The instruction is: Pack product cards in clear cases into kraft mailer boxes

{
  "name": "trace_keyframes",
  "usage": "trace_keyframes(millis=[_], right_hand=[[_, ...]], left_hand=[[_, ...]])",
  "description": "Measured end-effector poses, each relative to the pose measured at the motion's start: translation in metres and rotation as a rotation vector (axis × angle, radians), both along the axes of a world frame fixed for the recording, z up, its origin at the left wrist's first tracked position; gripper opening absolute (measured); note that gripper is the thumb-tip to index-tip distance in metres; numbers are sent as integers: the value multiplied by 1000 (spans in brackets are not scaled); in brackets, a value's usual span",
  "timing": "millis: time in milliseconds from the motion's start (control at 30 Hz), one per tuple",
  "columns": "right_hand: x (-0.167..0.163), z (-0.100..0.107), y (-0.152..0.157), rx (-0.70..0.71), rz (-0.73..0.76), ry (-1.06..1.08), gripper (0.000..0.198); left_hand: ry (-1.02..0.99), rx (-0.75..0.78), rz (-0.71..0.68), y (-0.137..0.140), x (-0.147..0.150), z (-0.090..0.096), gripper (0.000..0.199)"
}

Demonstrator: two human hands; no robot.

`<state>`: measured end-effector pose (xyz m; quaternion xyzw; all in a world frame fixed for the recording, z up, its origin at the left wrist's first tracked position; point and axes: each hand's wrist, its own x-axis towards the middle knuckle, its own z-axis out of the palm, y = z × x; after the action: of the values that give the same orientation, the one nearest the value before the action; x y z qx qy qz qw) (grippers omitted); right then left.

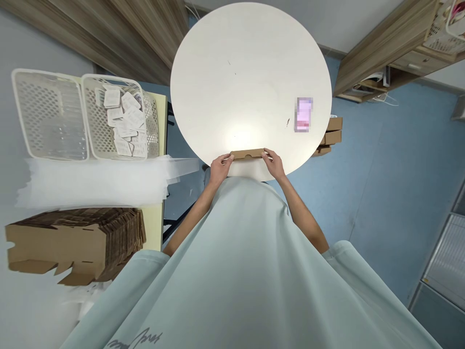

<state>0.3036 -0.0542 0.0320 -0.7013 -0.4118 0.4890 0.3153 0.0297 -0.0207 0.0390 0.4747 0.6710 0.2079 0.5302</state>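
A: What does the grip show?

B: Left hand [221, 168] and right hand [274, 165] each pinch one end of a slim brown carton [247, 154], at the near edge of the round table [247, 58].

A: And around the table?

B: A blurred pink item [303, 115] lies on its right part; left of it stand mesh baskets [152, 128], white sheets [98, 183] and stacked cardboard [58, 245].

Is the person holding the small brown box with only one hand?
No, the left hand and the right hand hold opposite ends of the brown box.
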Motion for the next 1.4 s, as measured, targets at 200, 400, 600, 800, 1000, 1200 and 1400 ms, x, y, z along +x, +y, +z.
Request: trace_keyframes(millis=[200,400,600,800,1000,1200,1400], right_hand=[[7,-2,3,-4,68,17,88],[5,-6,3,-17,82,-24,80],[3,-11,3,-5,69,-32,79],[-2,-13,4,4,13,-19,79],[-4,-12,6,-28,-25,14,83],[-4,-10,-2,-3,5,47,81],[-7,-16,-36,-27,-58,75,84]], left_hand=[[-61,44,-22,4,-2,-16,58],[-69,69,-27,5,-4,-27,49],[-82,73,-1,7,-1,-29,41],[-81,29,-16,17,-2,-21,39],[-45,-10,-22,28,-1,-11,36],[-13,-69,-11,17,1,-2,34],[-19,-113,58,-22,1,-8,50]])
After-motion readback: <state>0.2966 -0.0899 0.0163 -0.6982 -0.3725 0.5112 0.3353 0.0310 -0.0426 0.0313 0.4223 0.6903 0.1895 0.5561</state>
